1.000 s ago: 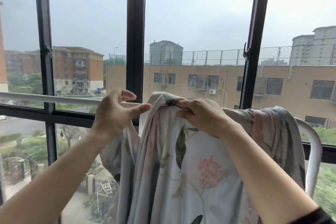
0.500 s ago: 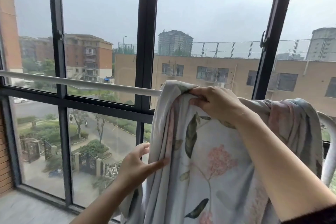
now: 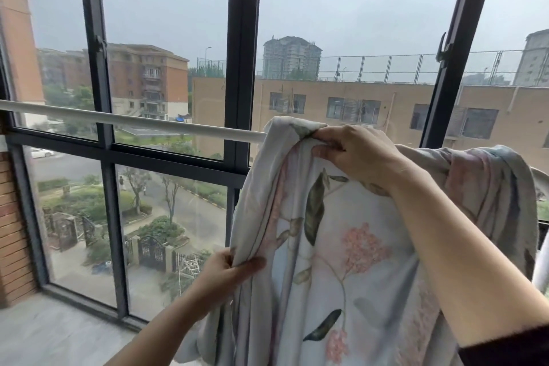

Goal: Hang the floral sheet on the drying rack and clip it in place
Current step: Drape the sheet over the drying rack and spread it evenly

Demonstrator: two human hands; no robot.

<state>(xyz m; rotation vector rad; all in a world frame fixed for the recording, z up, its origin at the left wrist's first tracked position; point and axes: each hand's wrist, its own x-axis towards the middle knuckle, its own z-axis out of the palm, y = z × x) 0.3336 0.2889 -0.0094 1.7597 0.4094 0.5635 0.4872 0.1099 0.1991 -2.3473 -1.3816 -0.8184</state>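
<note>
Over the right portion of the white rack rail the floral sheet hangs bunched, your right hand pinching its top fold at rail height with curled fingers, your left hand pinching its left edge well below the rail.

Black sleeve (on the right)

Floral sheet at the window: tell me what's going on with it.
A person is draping the floral sheet over the white rack rail by the window. The right hand grips bunched fabric at the rail; the left hand pinches the sheet's left edge lower down. The sheet hangs bunched, and no clip is in view.
</note>
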